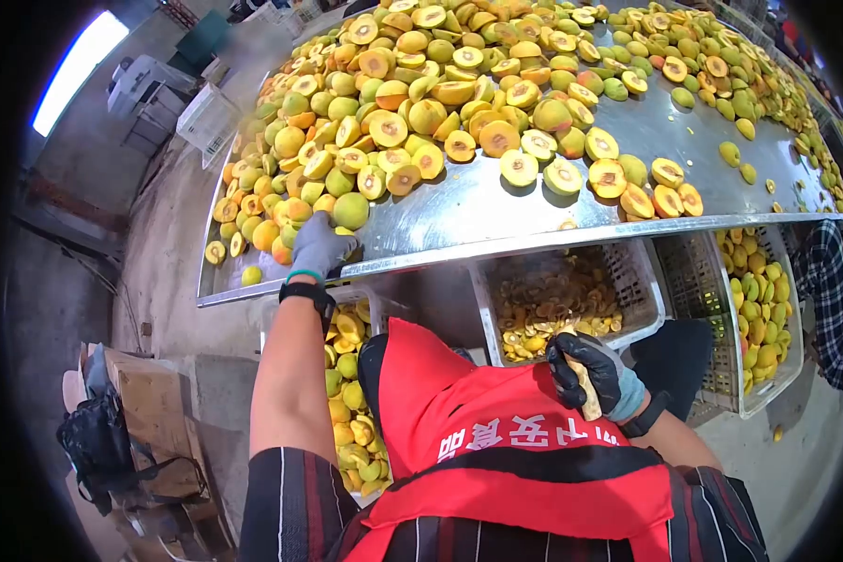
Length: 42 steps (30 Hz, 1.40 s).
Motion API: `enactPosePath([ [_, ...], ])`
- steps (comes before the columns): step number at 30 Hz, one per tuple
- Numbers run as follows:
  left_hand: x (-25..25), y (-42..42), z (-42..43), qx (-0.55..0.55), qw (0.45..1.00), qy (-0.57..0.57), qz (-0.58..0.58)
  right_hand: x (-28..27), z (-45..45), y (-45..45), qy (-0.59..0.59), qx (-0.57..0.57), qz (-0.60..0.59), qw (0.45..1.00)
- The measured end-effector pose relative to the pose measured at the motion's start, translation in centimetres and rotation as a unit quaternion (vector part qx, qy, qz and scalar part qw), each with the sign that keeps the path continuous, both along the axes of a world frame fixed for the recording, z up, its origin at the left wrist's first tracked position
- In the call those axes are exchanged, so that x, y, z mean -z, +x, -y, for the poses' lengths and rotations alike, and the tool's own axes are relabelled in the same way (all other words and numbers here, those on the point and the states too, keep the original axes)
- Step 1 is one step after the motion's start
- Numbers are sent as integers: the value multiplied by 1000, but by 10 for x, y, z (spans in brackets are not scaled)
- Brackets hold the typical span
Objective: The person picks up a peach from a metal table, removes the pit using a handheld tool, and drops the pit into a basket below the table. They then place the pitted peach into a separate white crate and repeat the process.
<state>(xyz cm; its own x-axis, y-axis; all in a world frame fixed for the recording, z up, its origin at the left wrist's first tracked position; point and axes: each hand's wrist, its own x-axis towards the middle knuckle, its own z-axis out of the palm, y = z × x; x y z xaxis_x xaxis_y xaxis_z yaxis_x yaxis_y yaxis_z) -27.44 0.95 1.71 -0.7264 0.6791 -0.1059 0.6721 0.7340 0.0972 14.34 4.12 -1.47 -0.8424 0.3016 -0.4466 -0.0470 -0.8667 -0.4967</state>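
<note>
A worker's left hand in a grey glove (320, 247) rests at the near edge of a heap of whole and halved yellow-green peach-like fruit (389, 128) on a shiny metal table (450, 217); whether it grips one cannot be told. The right hand in a black-and-grey glove (598, 375) clasps a pale, wood-coloured stick-like handle (588, 393) above a red fabric apron (468, 389), near a whitish plastic crate (631, 270).

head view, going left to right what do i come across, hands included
Black bag → white crate in the background → left hand → right hand → fruit-filled crate → checked garment at the right edge.
</note>
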Motion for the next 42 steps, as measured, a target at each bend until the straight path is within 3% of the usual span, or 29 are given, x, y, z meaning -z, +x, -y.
enactPosePath([
  [1,-1,-2,6,-31,990,69,122,-8,0,-1,38,-11,9,999],
  [2,-1,3,12,-28,990,68,120,-14,-1,-3,38,-8,7,999],
  [3,-3,12,18,-26,901,268,340,-20,-3,-5,91,-19,20,996],
  [4,-9,26,25,-23,725,441,528,-24,-5,-7,143,-29,33,989],
  [5,-16,46,32,25,632,497,593,-21,-7,-10,138,-27,38,989],
  [6,-18,66,37,26,631,498,594,-29,-9,-15,165,-26,20,986],
  [8,-19,108,41,40,408,518,750,-54,-11,-27,222,-50,44,973],
  [10,-20,155,40,-7,325,543,775,-74,-7,-36,307,-62,66,948],
  [11,-5,165,40,49,440,550,708,-80,-4,-40,419,-65,94,901],
  [12,-5,177,39,48,438,548,711,-77,0,-44,451,-52,95,886],
  [14,-8,199,38,78,327,498,799,-72,4,-46,511,-59,134,847],
  [15,-8,207,39,68,356,510,780,-67,6,-45,511,-58,136,847],
  [16,-8,213,39,69,355,508,782,-61,8,-44,598,-24,139,789],
  [17,-9,219,40,65,411,511,753,-58,9,-43,678,11,140,722],
  [19,-14,228,42,90,502,506,696,-63,10,-40,684,0,157,712],
  [23,-16,234,46,91,528,495,684,-64,13,-37,706,-12,190,682],
  [26,-15,235,46,92,572,509,637,-62,16,-37,698,-12,181,693],
  [28,-12,236,46,118,651,530,531,-61,21,-39,698,-9,188,691],
  [29,-12,236,46,118,651,529,531,-61,22,-40,698,-8,195,689],
  [31,-14,237,46,199,752,518,357,-56,24,-42,696,-31,193,690],
  [32,-16,239,46,199,752,517,358,-55,24,-42,695,-54,191,691],
  [34,-22,243,46,148,677,523,496,-58,24,-40,711,-43,162,683],
  [35,-25,242,47,147,676,523,497,-59,24,-40,726,-32,130,674],
  [36,-29,239,49,108,646,495,571,-57,23,-39,726,-33,132,674],
  [37,-31,237,50,69,610,463,639,-53,21,-37,731,-86,153,659],
  [39,-29,235,50,81,632,455,622,-54,23,-35,732,-142,174,644],
  [42,-28,236,50,111,672,450,577,-67,26,-36,677,-139,212,691],
])
